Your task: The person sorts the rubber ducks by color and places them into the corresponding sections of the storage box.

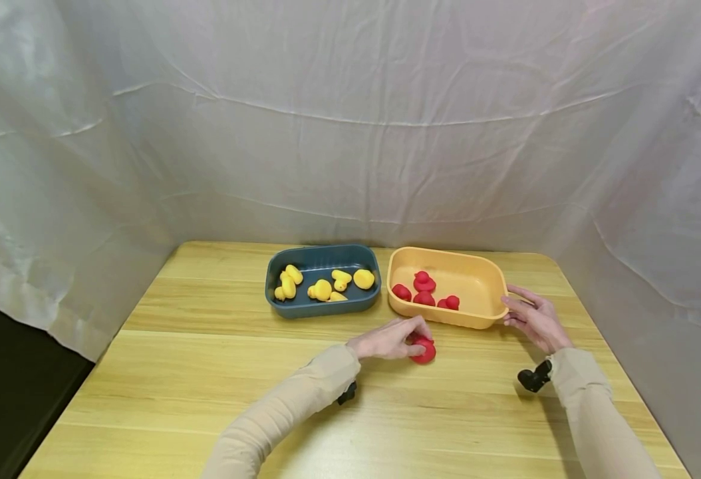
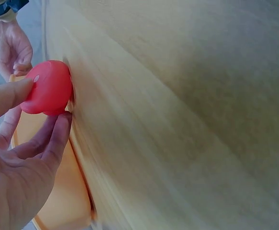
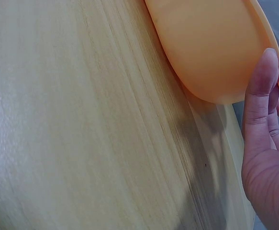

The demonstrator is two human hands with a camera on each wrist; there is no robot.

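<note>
My left hand (image 1: 391, 339) pinches a red rubber duck (image 1: 424, 350) low over the table, in front of the orange bin (image 1: 446, 320). In the left wrist view, the thumb is on one side of the duck (image 2: 48, 88) and the fingertips are on the other. My right hand (image 1: 536, 319) holds the right end of the orange bin. The right wrist view shows its thumb (image 3: 261, 96) against the bin's outer wall, with fingers at the rim. Several red ducks (image 1: 424, 281) lie in the left part of that bin.
To the left stands a dark blue bin (image 1: 326, 309) with several yellow ducks (image 1: 322, 290) in it. Both bins are on the wooden table (image 1: 195, 392), near its back edge. A pale curtain (image 1: 350, 133) hangs behind and at the sides.
</note>
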